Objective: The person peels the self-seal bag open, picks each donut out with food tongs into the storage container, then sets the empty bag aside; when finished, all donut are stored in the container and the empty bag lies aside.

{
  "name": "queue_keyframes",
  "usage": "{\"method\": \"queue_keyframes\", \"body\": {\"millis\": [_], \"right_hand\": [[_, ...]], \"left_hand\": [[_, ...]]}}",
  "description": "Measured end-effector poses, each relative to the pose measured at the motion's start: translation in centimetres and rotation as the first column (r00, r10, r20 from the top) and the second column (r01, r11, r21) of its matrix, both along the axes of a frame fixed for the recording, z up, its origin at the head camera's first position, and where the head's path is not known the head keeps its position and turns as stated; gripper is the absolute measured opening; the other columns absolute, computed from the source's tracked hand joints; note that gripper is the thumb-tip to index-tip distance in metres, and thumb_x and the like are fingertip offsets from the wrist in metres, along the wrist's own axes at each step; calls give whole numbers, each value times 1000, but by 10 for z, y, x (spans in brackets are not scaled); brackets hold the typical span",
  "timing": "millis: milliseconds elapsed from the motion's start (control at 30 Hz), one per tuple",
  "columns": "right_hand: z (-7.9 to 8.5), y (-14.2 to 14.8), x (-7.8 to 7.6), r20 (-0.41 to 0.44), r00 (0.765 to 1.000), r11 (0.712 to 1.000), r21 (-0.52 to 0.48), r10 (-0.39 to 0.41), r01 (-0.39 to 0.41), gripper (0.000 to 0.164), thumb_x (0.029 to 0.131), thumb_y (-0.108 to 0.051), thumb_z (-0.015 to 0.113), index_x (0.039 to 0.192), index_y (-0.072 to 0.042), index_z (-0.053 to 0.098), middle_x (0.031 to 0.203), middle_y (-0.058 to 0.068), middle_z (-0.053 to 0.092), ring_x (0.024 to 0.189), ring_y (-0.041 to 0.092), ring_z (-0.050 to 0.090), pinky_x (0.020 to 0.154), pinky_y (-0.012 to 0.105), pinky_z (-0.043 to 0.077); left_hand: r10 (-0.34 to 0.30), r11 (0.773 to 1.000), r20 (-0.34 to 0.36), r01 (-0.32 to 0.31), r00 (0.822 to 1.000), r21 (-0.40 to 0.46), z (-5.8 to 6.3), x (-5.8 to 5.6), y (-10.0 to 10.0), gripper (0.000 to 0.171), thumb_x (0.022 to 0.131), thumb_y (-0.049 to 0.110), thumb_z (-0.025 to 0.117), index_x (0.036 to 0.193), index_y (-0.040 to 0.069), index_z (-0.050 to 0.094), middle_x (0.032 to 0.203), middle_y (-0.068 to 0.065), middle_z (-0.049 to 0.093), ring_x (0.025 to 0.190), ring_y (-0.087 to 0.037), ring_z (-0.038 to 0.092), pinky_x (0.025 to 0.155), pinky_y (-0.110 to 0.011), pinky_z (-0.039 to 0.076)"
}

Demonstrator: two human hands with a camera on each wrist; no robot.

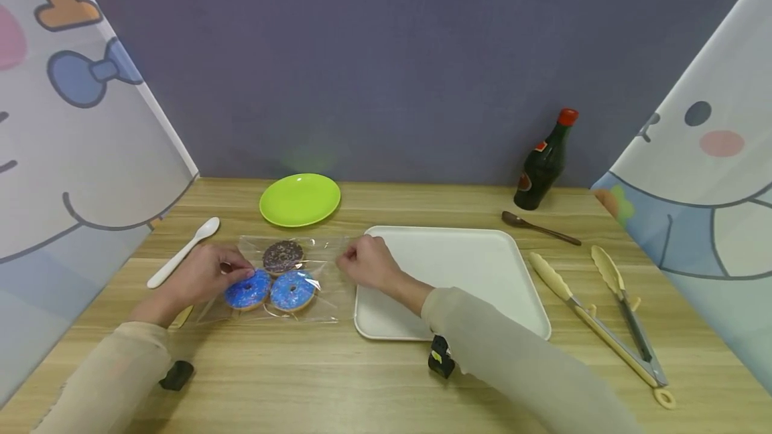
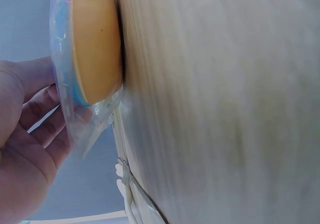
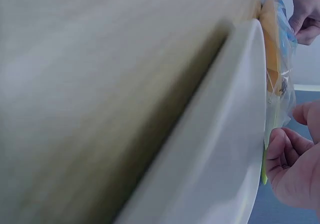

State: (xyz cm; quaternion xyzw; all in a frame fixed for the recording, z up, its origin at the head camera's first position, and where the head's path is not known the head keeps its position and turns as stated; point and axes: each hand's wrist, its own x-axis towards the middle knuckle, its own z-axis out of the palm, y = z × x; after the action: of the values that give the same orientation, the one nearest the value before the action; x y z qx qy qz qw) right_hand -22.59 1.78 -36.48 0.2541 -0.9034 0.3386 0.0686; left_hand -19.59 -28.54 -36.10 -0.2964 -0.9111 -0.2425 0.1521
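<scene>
A clear plastic bag (image 1: 328, 293) lies flat on the table with three donuts inside. Two have blue icing, the left one (image 1: 246, 295) and the right one (image 1: 293, 292); behind them is a dark brown donut (image 1: 283, 256) with sprinkles. My left hand (image 1: 208, 273) pinches the bag's film at the left blue donut; in the left wrist view its fingertips are partly hidden behind the plastic. At the bag's right edge my right hand (image 1: 369, 263) has curled fingers and holds that edge, over the left rim of a white tray (image 1: 458, 273).
A green plate (image 1: 300, 199) lies behind the bag, a white spoon (image 1: 183, 252) to its left. Past the tray are a wooden spoon (image 1: 541, 228), spread tongs (image 1: 609, 327) and a dark green bottle (image 1: 543, 163). Walls (image 1: 386, 86) enclose the back and sides.
</scene>
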Motion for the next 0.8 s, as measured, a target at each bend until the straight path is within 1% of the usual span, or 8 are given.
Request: {"method": "queue_keyframes", "body": {"millis": [133, 300, 400, 500, 700, 800], "right_hand": [[0, -4, -5, 29, 999, 1000, 17, -23, 23, 26, 82, -15, 64, 55, -17, 64, 52, -12, 52, 49, 6, 46, 48, 21, 39], [-1, -5, -8, 42, 999, 999, 25, -35, 34, 24, 81, -12, 64, 58, -16, 67, 55, -12, 54, 51, 6, 48, 51, 20, 41], [-2, -4, -9, 46, 998, 999, -3, -40, 40, 23, 79, -8, 63, 57, -15, 66, 54, -11, 54, 51, 6, 48, 51, 21, 41], [-2, -2, -9, 61, 997, 997, -50, -53, 56, 23, 78, -5, 61, 57, -13, 66, 53, -9, 54, 52, 7, 47, 52, 21, 41], [-6, 3, -9, 116, 988, 987, -110, -101, 114, 19, 81, -6, 62, 65, -11, 70, 59, -7, 57, 55, 7, 50, 52, 20, 43], [-6, 5, -8, 136, 985, 982, -139, -108, 127, 17, 81, -6, 63, 67, -9, 71, 61, -6, 58, 57, 8, 51, 52, 21, 44]], "left_hand": [[-1, 1000, 1, 1, 1000, -3, 0, 0, 2, 16, 73, 2, 80, 72, 17, 74, 72, 16, 60, 63, -2, 56, 55, -28, 51], [8, 1000, 8, -7, 1000, -9, 2, 0, 2, 16, 74, 3, 80, 72, 17, 74, 72, 17, 59, 63, -2, 56, 55, -28, 51], [14, 1000, 20, -14, 1000, -10, 2, 0, 2, 16, 74, 3, 80, 72, 17, 74, 72, 17, 58, 63, -2, 56, 56, -27, 51], [19, 1000, 28, -19, 999, -11, 3, 0, 2, 15, 74, 3, 79, 72, 17, 74, 71, 17, 58, 63, -2, 55, 55, -27, 51], [14, 1000, 21, -14, 1000, 0, 2, 1, 1, 15, 74, 2, 80, 73, 15, 74, 71, 17, 59, 62, -2, 56, 55, -28, 51], [10, 1000, 14, -10, 1000, 8, 1, 1, 0, 15, 73, 1, 80, 72, 15, 74, 71, 16, 59, 62, -2, 56, 55, -28, 52]]}}
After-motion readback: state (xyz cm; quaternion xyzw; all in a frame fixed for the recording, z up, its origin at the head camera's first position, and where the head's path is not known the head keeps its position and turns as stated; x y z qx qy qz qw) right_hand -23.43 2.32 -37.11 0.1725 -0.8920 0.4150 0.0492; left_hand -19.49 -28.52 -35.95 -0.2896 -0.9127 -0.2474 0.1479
